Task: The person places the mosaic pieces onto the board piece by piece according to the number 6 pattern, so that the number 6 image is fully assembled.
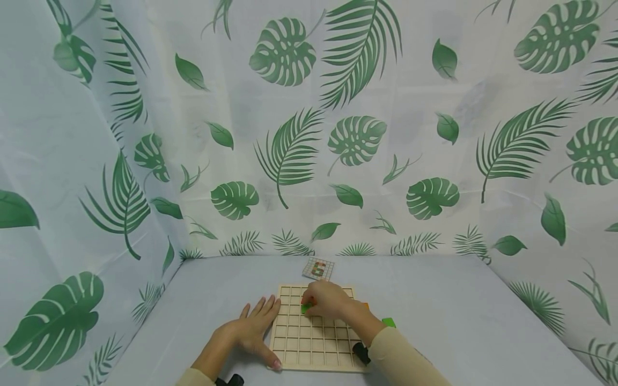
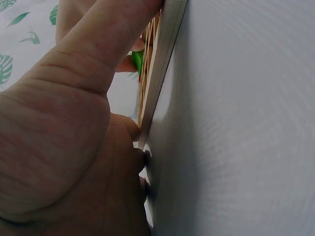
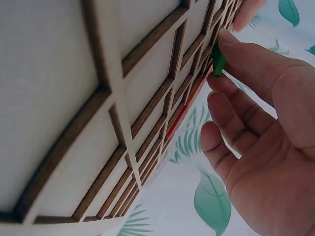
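A light wooden grid board [image 1: 309, 346] with square cells and raised bars lies on the table. My left hand [image 1: 248, 327] rests along its left edge with fingers spread, the thumb by the near left corner. My right hand [image 1: 330, 300] is over the upper part of the grid. Between thumb and forefinger it pinches a small green tile [image 3: 218, 60], held right at the grid's surface. Red pieces [image 3: 183, 112] sit in cells close by, partly hidden by the right hand in the head view. The left wrist view shows the board's side edge [image 2: 165, 54] against the left thumb.
Behind the board lies a small pattern card [image 1: 318, 268] with a coloured figure on a grid. Right of the board are another green piece [image 1: 388, 322] and an orange piece [image 1: 366, 306], partly covered by the right forearm. A leaf-printed curtain [image 1: 299, 161] stands behind the table.
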A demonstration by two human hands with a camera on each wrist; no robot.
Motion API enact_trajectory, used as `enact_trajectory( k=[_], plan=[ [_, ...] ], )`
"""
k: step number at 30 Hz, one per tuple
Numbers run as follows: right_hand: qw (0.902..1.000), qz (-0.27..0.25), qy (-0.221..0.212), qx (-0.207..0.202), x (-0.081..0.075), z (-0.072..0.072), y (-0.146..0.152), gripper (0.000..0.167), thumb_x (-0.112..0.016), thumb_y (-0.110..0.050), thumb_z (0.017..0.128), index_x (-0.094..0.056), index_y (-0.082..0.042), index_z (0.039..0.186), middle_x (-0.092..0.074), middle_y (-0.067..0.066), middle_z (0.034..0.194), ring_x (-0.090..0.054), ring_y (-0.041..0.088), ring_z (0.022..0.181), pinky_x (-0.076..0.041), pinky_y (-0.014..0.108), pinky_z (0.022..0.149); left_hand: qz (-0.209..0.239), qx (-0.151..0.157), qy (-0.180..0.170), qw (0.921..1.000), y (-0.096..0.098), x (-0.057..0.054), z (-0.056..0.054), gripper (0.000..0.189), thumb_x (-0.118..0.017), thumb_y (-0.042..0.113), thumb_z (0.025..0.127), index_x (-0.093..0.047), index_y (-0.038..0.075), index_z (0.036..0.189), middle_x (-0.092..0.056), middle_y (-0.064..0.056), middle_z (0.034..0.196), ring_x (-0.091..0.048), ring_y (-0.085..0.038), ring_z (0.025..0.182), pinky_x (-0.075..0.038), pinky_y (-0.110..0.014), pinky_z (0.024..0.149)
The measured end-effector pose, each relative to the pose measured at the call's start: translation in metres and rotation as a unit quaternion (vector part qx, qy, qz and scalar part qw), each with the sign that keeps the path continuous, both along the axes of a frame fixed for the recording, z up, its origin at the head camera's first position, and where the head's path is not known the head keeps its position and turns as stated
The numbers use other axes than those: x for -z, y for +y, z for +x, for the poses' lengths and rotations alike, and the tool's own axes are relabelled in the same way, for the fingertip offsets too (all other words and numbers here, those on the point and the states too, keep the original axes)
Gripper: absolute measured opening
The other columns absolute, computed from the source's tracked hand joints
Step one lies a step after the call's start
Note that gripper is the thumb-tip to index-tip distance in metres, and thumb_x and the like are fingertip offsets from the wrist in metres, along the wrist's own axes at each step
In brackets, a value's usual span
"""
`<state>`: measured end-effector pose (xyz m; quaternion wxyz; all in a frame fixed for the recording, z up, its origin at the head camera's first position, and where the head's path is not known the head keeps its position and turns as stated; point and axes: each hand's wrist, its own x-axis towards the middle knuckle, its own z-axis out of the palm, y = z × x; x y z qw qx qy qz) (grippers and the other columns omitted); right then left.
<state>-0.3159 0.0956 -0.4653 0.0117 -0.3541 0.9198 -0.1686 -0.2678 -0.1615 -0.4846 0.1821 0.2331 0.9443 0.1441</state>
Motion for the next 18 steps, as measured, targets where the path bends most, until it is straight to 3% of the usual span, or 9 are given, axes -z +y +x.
enact_trajectory(
  k=[9,18],
  plan=[
    [0.9997,0.002,0.008,-0.024,0.0018,-0.0037,-0.003,0.014,-0.08,-0.006,0.087,-0.084,-0.014,0.098,-0.077,-0.004,0.093,-0.058,0.003,0.077,-0.049,0.021,0.064,0.01,-0.003,-0.006,0.9999,0.0007,-0.0039,0.0027,0.147,-0.088,0.074,0.063,-0.008,0.01,0.168,-0.003,-0.017,0.176,-0.002,-0.041,0.163,-0.003,-0.07,0.126],
    [0.9993,0.018,0.003,-0.033,-0.0001,-0.0011,-0.0028,0.008,-0.082,-0.01,0.09,-0.084,-0.016,0.095,-0.075,-0.005,0.094,-0.061,0.003,0.081,-0.052,0.021,0.067,0.007,0.0,-0.002,1.0,0.001,-0.0028,0.0031,0.147,-0.087,0.074,0.063,-0.007,0.009,0.168,-0.002,-0.018,0.176,-0.002,-0.042,0.163,-0.003,-0.07,0.126]
  ],
)
